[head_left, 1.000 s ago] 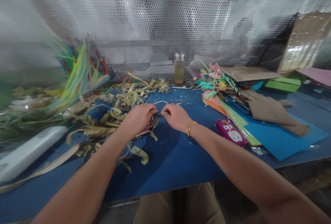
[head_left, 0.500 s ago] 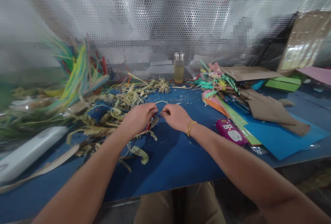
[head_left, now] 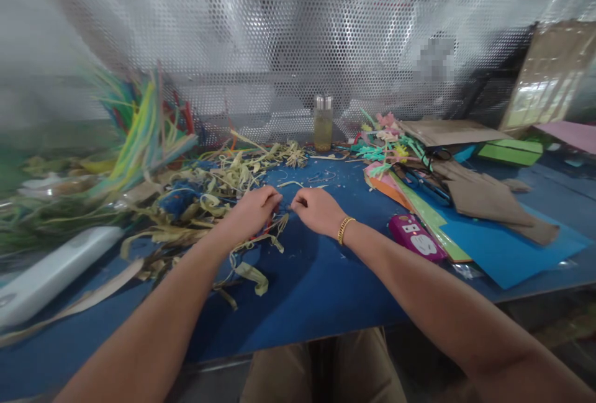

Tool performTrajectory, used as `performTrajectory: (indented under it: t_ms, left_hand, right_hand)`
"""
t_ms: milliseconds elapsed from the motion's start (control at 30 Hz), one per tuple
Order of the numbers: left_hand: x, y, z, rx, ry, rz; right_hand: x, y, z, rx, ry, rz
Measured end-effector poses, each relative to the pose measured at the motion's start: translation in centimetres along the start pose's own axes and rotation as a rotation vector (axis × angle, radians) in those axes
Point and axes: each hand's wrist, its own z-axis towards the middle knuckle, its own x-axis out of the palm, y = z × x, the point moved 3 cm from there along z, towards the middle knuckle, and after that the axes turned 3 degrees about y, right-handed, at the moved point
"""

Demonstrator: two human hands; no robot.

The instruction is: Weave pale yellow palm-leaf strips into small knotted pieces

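Note:
Over the middle of the blue table [head_left: 326, 297], my left hand [head_left: 254, 212] and my right hand [head_left: 319, 209] face each other with a small gap between them. Each hand is closed in a pinch. Whatever lies between the fingertips is too small to make out. Beside and under my left hand spreads a heap of curled pale-green dried strips [head_left: 223, 173], with a bit of red showing near the fingers. One loose curled strip [head_left: 254, 276] lies nearer to me. A gold bracelet [head_left: 343, 230] circles my right wrist.
A lidded bottle [head_left: 323, 123] stands at the back before a perforated metal screen [head_left: 279, 30]. Rightward lie a purple power socket [head_left: 416, 238], blue paper [head_left: 503, 260], brown cardboard [head_left: 484, 201] and colourful pipe-cleaner pieces [head_left: 379, 151]. Leftward are a white elongated device [head_left: 60, 272] and colourful pipe-cleaner stems [head_left: 135, 136].
My hands stay almost in place, still pinched. The gap between them looks about the same, and the table things have not moved.

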Motion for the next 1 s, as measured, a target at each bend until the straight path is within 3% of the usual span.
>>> performTrajectory:
  t_ms: [167, 300, 533, 733, 1000]
  left_hand:
    - [0.0, -0.5, -0.4, -0.088, 0.123, -0.239]
    - [-0.3, -0.6, -0.4, -0.065, 0.054, -0.358]
    - [0.2, -0.1, -0.5, -0.059, 0.035, -0.806]
    - [0.0, 0.2, -0.5, -0.150, -0.007, -0.661]
    - [-0.6, -0.1, -0.7, -0.160, 0.052, -0.518]
  right_hand:
    - [0.1, -0.1, 0.1, 0.001, -0.008, -0.002]
    - [0.1, -0.3, 0.1, -0.012, -0.002, 0.020]
    - [-0.5, -0.8, 0.2, 0.018, -0.031, -0.039]
    - [-0.7, -0.7, 0.0, 0.000, -0.027, -0.088]
    - [-1.1, -0.2, 0.0, -0.080, -0.032, -0.185]
